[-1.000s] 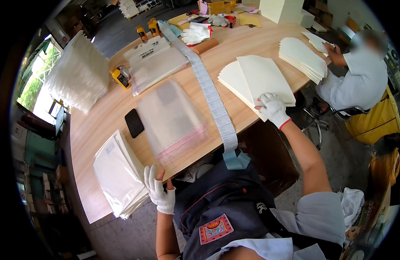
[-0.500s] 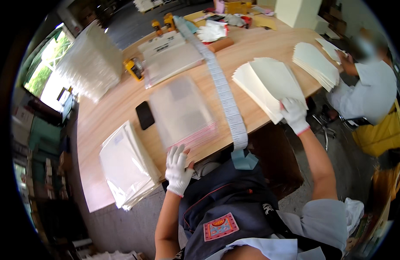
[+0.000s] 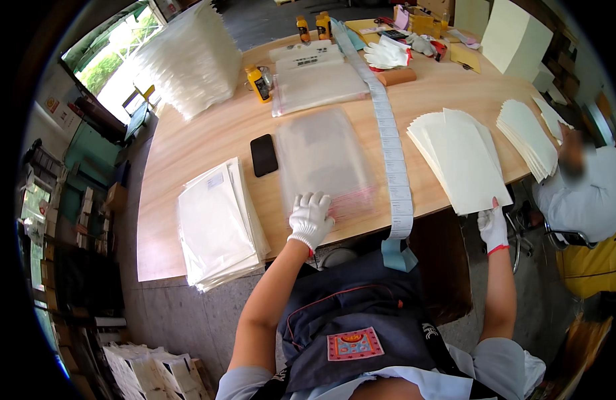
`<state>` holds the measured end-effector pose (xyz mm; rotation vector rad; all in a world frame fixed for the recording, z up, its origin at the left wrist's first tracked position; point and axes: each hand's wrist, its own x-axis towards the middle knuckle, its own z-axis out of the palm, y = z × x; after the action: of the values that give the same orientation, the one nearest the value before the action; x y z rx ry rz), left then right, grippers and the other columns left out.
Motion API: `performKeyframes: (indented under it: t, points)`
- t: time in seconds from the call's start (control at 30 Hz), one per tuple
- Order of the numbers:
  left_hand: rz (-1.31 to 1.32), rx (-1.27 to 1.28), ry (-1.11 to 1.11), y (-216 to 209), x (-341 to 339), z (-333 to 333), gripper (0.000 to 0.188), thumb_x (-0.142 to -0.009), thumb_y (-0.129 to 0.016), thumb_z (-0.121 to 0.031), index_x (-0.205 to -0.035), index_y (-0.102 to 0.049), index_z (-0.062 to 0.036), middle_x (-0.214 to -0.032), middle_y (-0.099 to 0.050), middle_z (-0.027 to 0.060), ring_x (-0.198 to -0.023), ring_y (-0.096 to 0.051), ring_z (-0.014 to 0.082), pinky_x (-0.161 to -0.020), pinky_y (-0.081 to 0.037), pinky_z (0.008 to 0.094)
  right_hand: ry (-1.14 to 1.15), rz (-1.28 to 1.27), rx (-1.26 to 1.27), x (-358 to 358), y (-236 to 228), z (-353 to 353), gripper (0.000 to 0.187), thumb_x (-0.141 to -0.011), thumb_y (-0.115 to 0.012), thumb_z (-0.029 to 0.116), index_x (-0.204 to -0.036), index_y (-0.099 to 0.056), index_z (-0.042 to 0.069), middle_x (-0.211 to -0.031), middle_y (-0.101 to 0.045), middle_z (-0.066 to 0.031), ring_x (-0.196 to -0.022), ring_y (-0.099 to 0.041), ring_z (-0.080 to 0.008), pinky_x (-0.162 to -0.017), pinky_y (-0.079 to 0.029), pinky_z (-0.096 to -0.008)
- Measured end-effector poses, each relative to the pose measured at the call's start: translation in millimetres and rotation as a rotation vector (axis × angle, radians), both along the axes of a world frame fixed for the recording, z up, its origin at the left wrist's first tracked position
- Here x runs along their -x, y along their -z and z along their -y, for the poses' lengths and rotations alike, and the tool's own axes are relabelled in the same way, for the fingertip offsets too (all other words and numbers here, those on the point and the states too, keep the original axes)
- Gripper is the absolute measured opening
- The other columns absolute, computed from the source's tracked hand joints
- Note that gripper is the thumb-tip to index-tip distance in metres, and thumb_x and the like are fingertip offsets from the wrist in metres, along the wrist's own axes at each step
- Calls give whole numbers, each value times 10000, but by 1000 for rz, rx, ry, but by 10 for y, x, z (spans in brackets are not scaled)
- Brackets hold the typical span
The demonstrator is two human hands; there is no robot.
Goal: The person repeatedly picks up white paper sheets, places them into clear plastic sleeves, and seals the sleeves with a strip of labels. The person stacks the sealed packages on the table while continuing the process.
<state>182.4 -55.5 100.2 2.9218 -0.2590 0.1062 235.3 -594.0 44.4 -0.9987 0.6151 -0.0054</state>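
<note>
My left hand (image 3: pixel 310 217), in a white knit glove with bare fingertips, lies on the pink-striped near end of a stack of clear plastic bags (image 3: pixel 321 153). Its fingers are stretched out over the top bag, holding nothing. At the table's front edge on the right, my right hand (image 3: pixel 492 228), gloved the same way, grips the near corner of a cream paper sheet (image 3: pixel 473 160). The thumb is on top and the other fingers are underneath. This sheet lies on a fanned pile of similar sheets (image 3: pixel 425 137).
Filled clear bags (image 3: pixel 218 227) are piled at the left edge. A black phone (image 3: pixel 263 155), a long label strip (image 3: pixel 392 147), more plastic bags (image 3: pixel 321 87) and small yellow bottles (image 3: pixel 258 83) lie around. A seated person (image 3: pixel 584 173) works beside another fan of sheets (image 3: pixel 526 137).
My left hand has moved from in front of the table onto the plastic bags. My right hand has shifted to the near corner of the top sheet, and the whole view has turned.
</note>
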Motion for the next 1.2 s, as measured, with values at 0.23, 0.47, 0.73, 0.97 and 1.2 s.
performKeyframes:
  t: [0.23, 0.47, 0.73, 0.97, 1.2]
  points:
    - [-168, -125, -233, -24, -339, -119, 322, -791, -682, -174, -1100, -599, -216, -1127, -596, 37, -1086, -592, 279, -735, -562, 441, 39, 341, 149, -109, -214, -76, 78, -956, -596, 160, -1016, -582, 112, -749, -588, 5, -505, -518, -97, -382, -388, -232]
    - [-85, 94, -174, 187, -300, -421, 283, -804, -637, -116, -1071, -616, -207, -1125, -618, 33, -1089, -590, 289, -814, -532, 435, -470, 243, -25, 756, -998, -1245, 455, -881, -616, 166, -1268, -526, -57, -1099, -680, -121, -919, -686, -217, -807, -551, -325]
    - [-103, 199, -26, 41, -192, -300, 215, -792, -622, -121, -1001, -655, -160, -1120, -626, 66, -1062, -593, 317, -839, -512, 443, -756, 78, -110, 1030, -848, -1532, 441, -863, -625, 187, -1216, -566, -69, -1055, -680, -138, -862, -688, -194, -724, -552, -293]
    - [-195, -25, -198, -55, -297, -186, 255, -818, -622, -140, -1069, -623, -184, -1145, -604, 51, -1114, -572, 306, -859, -518, 428, -814, 14, 58, 1094, -758, -1300, 373, -850, -660, 283, -1040, -651, -37, -785, -670, -51, -584, -613, -101, -486, -461, -220]
    - [-39, 104, -175, 209, -357, -411, 239, -792, -642, -107, -1014, -614, -193, -1116, -601, 37, -1096, -573, 292, -813, -527, 428, -748, 69, -155, 1026, -505, -1496, 387, -899, -612, 222, -1184, -579, -39, -944, -673, -89, -741, -651, -147, -614, -511, -255]
